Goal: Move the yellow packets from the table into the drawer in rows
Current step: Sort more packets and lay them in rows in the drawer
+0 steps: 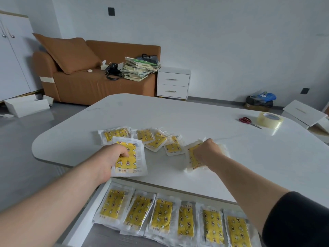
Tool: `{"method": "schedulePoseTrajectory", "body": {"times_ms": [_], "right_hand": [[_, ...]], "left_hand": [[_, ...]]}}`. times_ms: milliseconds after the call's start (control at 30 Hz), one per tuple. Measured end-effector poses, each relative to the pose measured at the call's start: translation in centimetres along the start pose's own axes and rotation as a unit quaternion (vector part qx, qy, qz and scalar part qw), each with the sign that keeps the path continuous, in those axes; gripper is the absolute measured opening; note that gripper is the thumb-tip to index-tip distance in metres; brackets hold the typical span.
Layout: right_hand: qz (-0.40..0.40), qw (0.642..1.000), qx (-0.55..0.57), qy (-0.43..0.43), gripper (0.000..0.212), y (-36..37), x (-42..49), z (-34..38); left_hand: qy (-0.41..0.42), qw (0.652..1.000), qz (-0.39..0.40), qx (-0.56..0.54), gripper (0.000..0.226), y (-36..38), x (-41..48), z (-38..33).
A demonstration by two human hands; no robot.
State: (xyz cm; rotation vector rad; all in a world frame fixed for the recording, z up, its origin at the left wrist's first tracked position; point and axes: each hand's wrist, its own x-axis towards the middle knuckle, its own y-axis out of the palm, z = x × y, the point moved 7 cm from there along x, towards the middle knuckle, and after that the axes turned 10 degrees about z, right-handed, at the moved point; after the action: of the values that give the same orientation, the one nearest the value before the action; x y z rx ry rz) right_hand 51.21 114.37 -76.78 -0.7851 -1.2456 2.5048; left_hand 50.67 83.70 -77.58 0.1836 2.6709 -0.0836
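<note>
Several yellow packets (156, 139) in clear wrappers lie scattered on the white table (195, 114). My left hand (111, 157) grips one yellow packet (132, 158) near the table's front edge. My right hand (207, 150) is closed on another yellow packet (192, 157), blurred and partly hidden by the fist. Below the table edge the open drawer (83, 220) holds a row of several yellow packets (162, 215) laid side by side, upright and slightly overlapping.
Red-handled scissors (247, 121) and a roll of clear tape (269, 119) sit at the table's far right. Behind are a brown sofa (92, 82) with a book pile, a white nightstand (173, 84), and white boards on the floor.
</note>
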Motion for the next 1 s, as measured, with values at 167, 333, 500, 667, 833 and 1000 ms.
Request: {"method": "schedulePoseTrajectory", "body": {"times_ms": [167,333,500,667,833,1000], "right_hand": [[-0.019,0.992,0.127,-0.01,0.017,-1.2,-1.2,-1.4],[0.008,0.968,0.247,-0.037,0.017,-1.9,-4.1,-3.1],[0.077,0.957,0.266,-0.085,0.013,-0.7,-9.2,-3.4],[0.135,0.948,0.275,-0.084,0.016,1.0,-13.0,-5.8],[0.146,0.944,0.295,-0.037,0.015,3.2,-14.2,-9.6],[0.171,0.948,0.268,-0.001,0.021,7.6,-13.9,-9.3]], "left_hand": [[-0.012,1.0,0.013,0.001,0.017,-0.4,-1.3,0.5],[-0.031,0.998,0.021,0.044,0.017,-1.3,-3.7,1.5],[-0.043,0.997,0.008,0.067,0.018,-1.2,-6.3,2.8],[-0.054,0.992,0.046,0.106,0.017,1.1,-7.9,4.3],[-0.082,0.978,0.078,0.177,0.029,1.4,-6.6,5.9],[-0.097,0.969,0.044,0.222,0.018,-1.2,-6.2,6.6]]}}
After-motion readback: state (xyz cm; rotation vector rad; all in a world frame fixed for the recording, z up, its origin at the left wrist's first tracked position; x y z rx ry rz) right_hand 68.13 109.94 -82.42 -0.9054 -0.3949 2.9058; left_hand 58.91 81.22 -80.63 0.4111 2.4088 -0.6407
